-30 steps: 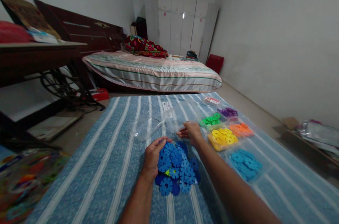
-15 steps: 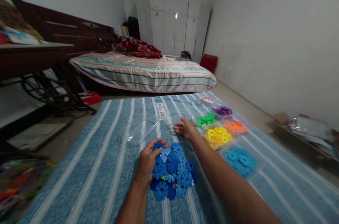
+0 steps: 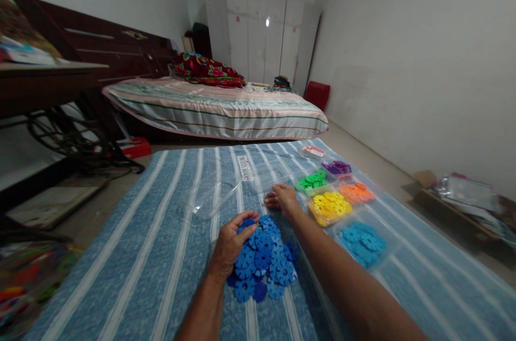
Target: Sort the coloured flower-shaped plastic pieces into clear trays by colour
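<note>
A heap of dark blue snowflake-shaped discs [image 3: 266,263] lies on a blue striped cloth [image 3: 161,255]. My left hand [image 3: 231,241] curls over the heap's left side, fingers closed on some discs. My right hand [image 3: 283,198] lies just beyond the heap, fingers flat on a clear plastic bag [image 3: 220,196]. To the right, clear compartments hold sorted discs: light blue [image 3: 362,238], yellow [image 3: 329,205], orange [image 3: 356,191], green [image 3: 312,181] and purple [image 3: 337,167].
A low bed [image 3: 217,107] with a striped cover stands beyond the cloth. A dark table with a treadle frame [image 3: 60,115] is at the left. A red box [image 3: 318,95] and white wardrobes stand at the back. Boxes and bags [image 3: 463,196] lie along the right wall.
My right hand has dropped from a raised open pose onto the plastic bag. My left hand has closed more over the blue discs. The camera has swung slightly to the right.
</note>
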`<action>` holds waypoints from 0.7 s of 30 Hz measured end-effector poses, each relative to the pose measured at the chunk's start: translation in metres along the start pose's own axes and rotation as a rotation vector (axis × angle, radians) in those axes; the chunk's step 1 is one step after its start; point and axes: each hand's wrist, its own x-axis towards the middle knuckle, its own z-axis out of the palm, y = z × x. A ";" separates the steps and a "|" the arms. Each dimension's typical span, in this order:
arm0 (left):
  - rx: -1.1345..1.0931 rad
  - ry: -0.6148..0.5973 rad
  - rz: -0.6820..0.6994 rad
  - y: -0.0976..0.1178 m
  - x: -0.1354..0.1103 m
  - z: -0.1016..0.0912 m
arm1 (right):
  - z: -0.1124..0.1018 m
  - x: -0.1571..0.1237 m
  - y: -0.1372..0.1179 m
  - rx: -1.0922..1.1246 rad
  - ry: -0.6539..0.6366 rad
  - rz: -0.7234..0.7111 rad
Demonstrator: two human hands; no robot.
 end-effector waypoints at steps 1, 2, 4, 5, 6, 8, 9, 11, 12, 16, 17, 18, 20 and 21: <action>0.021 0.000 0.014 -0.001 0.000 0.000 | -0.001 -0.004 0.001 -0.028 -0.020 -0.023; 0.033 0.003 0.024 -0.001 0.000 0.000 | -0.003 -0.009 0.003 -0.057 -0.039 -0.049; 0.042 0.011 0.034 0.000 0.000 0.001 | -0.009 -0.020 0.007 -0.110 -0.074 -0.107; 0.044 0.018 0.035 0.000 -0.001 0.002 | -0.014 -0.026 0.008 -0.130 -0.088 -0.132; 0.045 0.026 0.034 0.001 -0.001 0.003 | -0.019 -0.032 0.010 -0.155 -0.101 -0.165; 0.043 0.039 0.027 0.002 -0.002 0.003 | -0.035 -0.044 0.010 -0.245 -0.120 -0.281; 0.038 0.042 0.021 0.002 -0.002 0.004 | -0.044 -0.050 0.009 -0.311 -0.128 -0.357; 0.021 0.043 0.004 0.001 -0.001 0.004 | -0.067 -0.063 0.004 -0.468 -0.122 -0.516; 0.011 0.046 -0.005 0.001 0.000 0.004 | -0.079 -0.069 -0.001 -0.540 -0.101 -0.579; -0.025 0.057 -0.020 0.001 0.002 0.004 | -0.135 -0.090 -0.025 -0.705 0.119 -0.738; -0.030 0.053 -0.022 0.001 0.002 0.004 | -0.151 -0.095 -0.031 -0.729 0.194 -0.755; -0.035 0.048 -0.026 0.002 0.002 0.005 | -0.166 -0.099 -0.036 -0.756 0.270 -0.763; -0.049 0.042 -0.036 0.003 0.002 0.006 | -0.198 -0.108 -0.042 -0.830 0.441 -0.758; -0.058 0.045 -0.039 0.004 0.003 0.006 | -0.214 -0.112 -0.043 -0.881 0.537 -0.738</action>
